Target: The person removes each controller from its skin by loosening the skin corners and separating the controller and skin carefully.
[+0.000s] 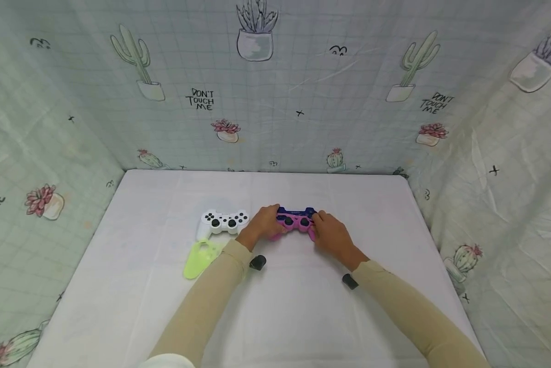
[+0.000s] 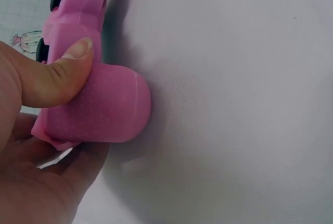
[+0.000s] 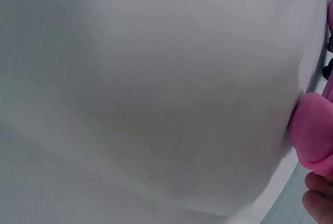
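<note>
A dark blue game controller (image 1: 295, 211) lies mid-table with a pink silicone cover (image 1: 296, 223) over its lower part; its blue top edge shows bare. My left hand (image 1: 267, 221) grips the left end. In the left wrist view, the thumb (image 2: 75, 67) presses on the pink cover (image 2: 104, 109) beside a black thumbstick, and fingers curl beneath the handle. At the controller's right end, my right hand (image 1: 331, 232) holds the cover and upper corner. Only fingertips (image 3: 317, 203) of that hand appear in the right wrist view, against the pink handle (image 3: 314, 130).
Left of my left hand stands a white game controller (image 1: 224, 217). A yellow-green silicone cover (image 1: 199, 259) lies in front of it, partly behind my left sleeve (image 1: 215, 291). The white table (image 1: 298, 317) is backed by a cactus-print cloth (image 1: 275, 102).
</note>
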{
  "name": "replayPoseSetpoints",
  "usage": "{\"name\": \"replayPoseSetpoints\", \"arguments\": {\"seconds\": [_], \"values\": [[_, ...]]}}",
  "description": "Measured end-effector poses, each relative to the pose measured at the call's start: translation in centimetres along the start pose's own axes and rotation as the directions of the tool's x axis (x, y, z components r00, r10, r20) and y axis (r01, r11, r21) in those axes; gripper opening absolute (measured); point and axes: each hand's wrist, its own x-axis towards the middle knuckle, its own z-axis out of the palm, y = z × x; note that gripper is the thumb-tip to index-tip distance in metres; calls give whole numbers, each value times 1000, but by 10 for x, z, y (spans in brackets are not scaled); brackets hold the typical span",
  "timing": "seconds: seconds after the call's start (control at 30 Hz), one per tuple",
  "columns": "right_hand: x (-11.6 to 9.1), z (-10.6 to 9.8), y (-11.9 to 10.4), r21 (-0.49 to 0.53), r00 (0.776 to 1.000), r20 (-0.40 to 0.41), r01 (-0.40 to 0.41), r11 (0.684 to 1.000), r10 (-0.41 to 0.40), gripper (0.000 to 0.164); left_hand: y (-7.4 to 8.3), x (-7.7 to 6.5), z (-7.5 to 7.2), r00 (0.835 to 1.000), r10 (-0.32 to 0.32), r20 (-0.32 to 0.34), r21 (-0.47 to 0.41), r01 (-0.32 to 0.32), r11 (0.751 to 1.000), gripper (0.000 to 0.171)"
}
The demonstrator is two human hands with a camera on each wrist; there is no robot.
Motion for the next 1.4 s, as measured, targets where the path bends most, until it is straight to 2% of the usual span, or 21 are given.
{"name": "replayPoseSetpoints", "arguments": {"seconds": [0.1,0.2,0.27,0.33,0.4,0.43,0.53,0.63,0.77,0.87,0.93,1.0,1.07,1.13,1.23,1.33,1.4], "values": [[2,-3,-1,-1,999,-29,-17,1000,17,20,0,2,1,1000,4,0,-4,-4,1000,73],[9,-4,2,142,998,-34,-44,989,50,22,-1,4,2,1000,12,-5,0,-12,1000,70],[16,-5,5,274,998,-15,-60,960,67,26,-2,4,3,1000,10,-3,-3,-10,1000,72],[24,-7,6,393,997,24,-78,916,75,32,-2,4,3,1000,10,-4,-2,-10,1000,73],[33,-12,4,465,993,85,-115,878,85,34,-2,3,2,1000,4,-3,-7,-4,1000,75],[38,-14,3,485,988,126,-141,863,91,30,-1,2,2,1000,-3,-3,-10,3,1000,77],[50,-20,-3,492,960,244,-242,836,134,18,0,1,1,1000,-17,-4,-17,17,1000,82],[59,-25,-9,413,928,331,-304,858,170,19,1,1,1,1000,-26,-2,-20,26,999,85],[67,-31,-17,291,896,386,-342,894,217,25,3,3,3,1000,-27,-6,-24,27,999,84],[67,-35,-21,318,872,420,-401,859,251,28,4,4,4,999,-41,-4,-34,41,999,85],[65,-35,-21,381,863,436,-435,816,256,27,4,4,5,999,-54,-3,-50,53,997,87],[59,-35,-20,450,865,432,-453,770,256,23,4,3,6,998,-58,0,-66,58,996,89],[53,-32,-20,494,885,397,-429,756,243,21,5,3,6,999,-54,0,-73,54,996,89],[46,-29,-20,509,914,337,-380,772,227,20,5,2,7,999,-48,0,-71,48,996,88],[37,-21,-23,469,953,226,-288,835,202,20,4,1,7,999,-53,-9,-65,52,997,88],[32,-13,-29,381,971,139,-232,895,193,18,3,0,6,998,-51,-23,-63,50,997,87],[30,-8,-33,324,975,105,-221,920,197,16,2,-1,5,999,-45,-30,-61,43,997,86]]}}
